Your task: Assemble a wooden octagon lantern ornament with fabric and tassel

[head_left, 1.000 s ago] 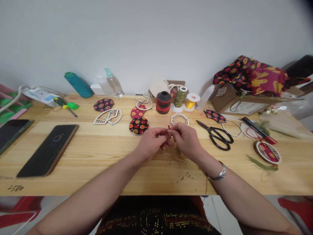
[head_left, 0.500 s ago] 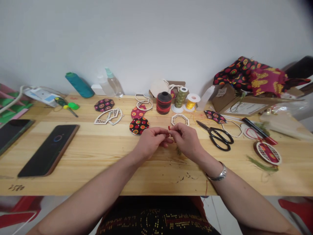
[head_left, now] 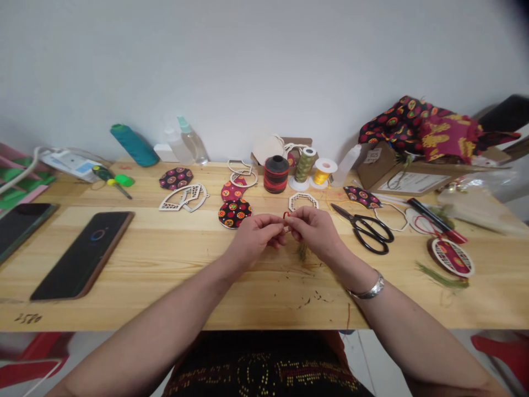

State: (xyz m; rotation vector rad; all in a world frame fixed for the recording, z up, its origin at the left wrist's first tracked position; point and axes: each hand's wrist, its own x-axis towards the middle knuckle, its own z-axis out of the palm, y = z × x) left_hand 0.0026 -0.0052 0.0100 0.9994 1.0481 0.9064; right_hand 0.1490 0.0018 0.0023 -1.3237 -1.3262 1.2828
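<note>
Near the middle of the bench [head_left: 165, 248], between its far edge and its near edge, the head view shows two bare hands meeting just above the wood, with a small piece of red cord [head_left: 286, 214] at their fingertips. The cord is thin and bright red, and its visible part stands up in a short, narrow curve over the fingers; the rest is hidden by them, and its ends are too small to make out. The right hand [head_left: 313, 230] is closed in a pinch, thumb against forefinger, and has hold of the cord. The left hand [head_left: 259, 236] has its fingers bent inward with thumb and forefinger close together, almost meeting the right fingertips; whether it also grips the cord cannot be told. An olive tassel [head_left: 303, 253] shows partly below the right hand, and dark scraps [head_left: 316, 298] lie from there toward the near edge.

Toward the far edge, just beyond the hands, lie a pale octagonal frame [head_left: 303, 202] and a round patterned disc [head_left: 235, 214], with a red-and-black spool [head_left: 276, 173] upright farther back. Black-handled scissors [head_left: 364, 229] lie open toward the right edge, where a finished-looking oval ornament [head_left: 452, 257] shows maroon fabric inside a pale openwork rim.
</note>
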